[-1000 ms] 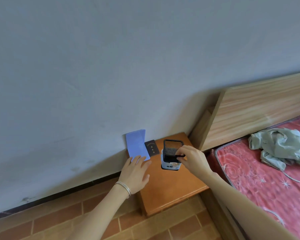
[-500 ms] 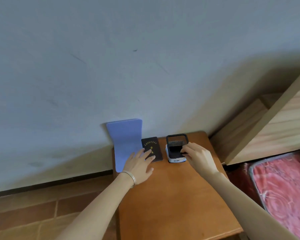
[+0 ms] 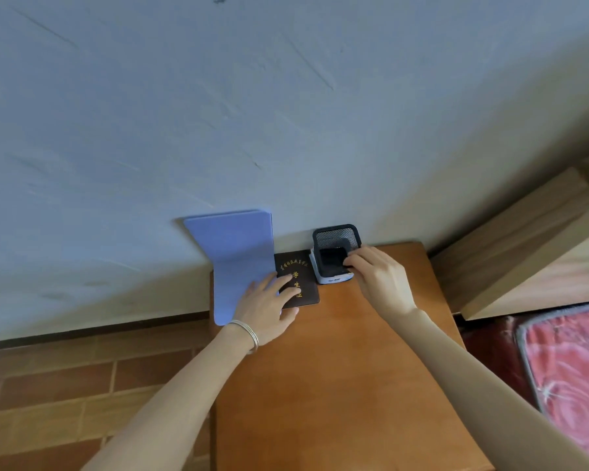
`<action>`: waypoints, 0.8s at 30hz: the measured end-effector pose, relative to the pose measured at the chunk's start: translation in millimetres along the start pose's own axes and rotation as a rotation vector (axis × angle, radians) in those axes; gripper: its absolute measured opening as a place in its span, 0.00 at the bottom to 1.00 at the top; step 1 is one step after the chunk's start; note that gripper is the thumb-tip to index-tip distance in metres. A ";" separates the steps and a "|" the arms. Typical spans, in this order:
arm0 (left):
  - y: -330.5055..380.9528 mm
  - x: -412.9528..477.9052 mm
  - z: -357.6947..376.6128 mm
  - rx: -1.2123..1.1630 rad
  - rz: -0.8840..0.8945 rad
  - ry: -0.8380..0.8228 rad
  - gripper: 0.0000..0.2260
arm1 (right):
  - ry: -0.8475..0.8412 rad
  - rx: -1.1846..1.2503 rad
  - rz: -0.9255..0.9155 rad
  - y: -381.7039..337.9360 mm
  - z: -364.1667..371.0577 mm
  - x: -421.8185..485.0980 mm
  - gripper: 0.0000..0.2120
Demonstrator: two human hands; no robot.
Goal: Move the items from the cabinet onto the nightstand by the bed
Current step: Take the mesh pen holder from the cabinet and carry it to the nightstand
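Back strip of nightstand (image 3: 354, 385) crowded: blue folder (image 3: 238, 263) against wall (image 3: 286, 113), dark booklet (image 3: 298, 283), mesh holder (image 3: 335, 253) side by side. Front and right of top lay bare. Headboard (image 3: 531, 246) blocked right flank.

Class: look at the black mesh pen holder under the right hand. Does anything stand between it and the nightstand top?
Nothing visible: the black mesh pen holder already sits on the wooden nightstand, beside the dark booklet, with the right hand gripping its rim.
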State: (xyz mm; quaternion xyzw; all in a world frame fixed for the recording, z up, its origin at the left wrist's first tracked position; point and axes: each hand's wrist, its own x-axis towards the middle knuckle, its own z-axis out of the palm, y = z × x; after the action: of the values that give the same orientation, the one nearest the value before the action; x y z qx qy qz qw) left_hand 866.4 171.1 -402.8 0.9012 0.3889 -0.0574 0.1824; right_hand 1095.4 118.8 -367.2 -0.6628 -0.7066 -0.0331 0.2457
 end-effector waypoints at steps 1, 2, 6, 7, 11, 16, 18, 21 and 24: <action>-0.1 0.5 0.0 0.008 -0.011 -0.014 0.29 | 0.000 -0.003 -0.002 -0.4 0.4 -0.1 0.16; -0.1 0.8 -0.7 0.021 -0.023 -0.034 0.25 | -0.005 -0.001 -0.001 -1.3 -0.7 -0.4 0.15; 8.9 0.1 -25.8 0.154 -0.028 -0.184 0.21 | -0.136 0.036 0.011 -11.3 -18.1 2.5 0.17; 13.5 -2.5 -37.0 0.178 -0.030 -0.194 0.21 | -0.178 0.047 0.032 -15.7 -27.6 3.3 0.20; 40.5 -18.5 -99.8 0.115 0.035 0.024 0.22 | -0.185 0.034 0.107 -32.1 -95.7 7.8 0.22; 106.8 -34.3 -203.8 0.103 0.258 0.282 0.22 | -0.126 -0.143 0.150 -49.4 -214.8 7.8 0.19; 144.7 -47.9 -246.5 0.095 0.375 0.347 0.20 | -0.097 -0.204 0.185 -64.8 -269.1 -2.2 0.18; 175.2 -64.0 -276.5 0.077 0.500 0.419 0.20 | -0.042 -0.248 0.259 -86.0 -321.9 -23.8 0.20; 207.9 -84.7 -304.8 0.082 0.681 0.396 0.23 | 0.084 -0.343 0.426 -122.1 -383.7 -64.6 0.22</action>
State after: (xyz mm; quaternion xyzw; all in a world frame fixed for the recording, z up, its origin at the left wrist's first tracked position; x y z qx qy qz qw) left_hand 946.3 96.1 -40.5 0.9788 0.0930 0.1659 0.0760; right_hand 1095.4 -98.1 -21.9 -0.8264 -0.5246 -0.1270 0.1602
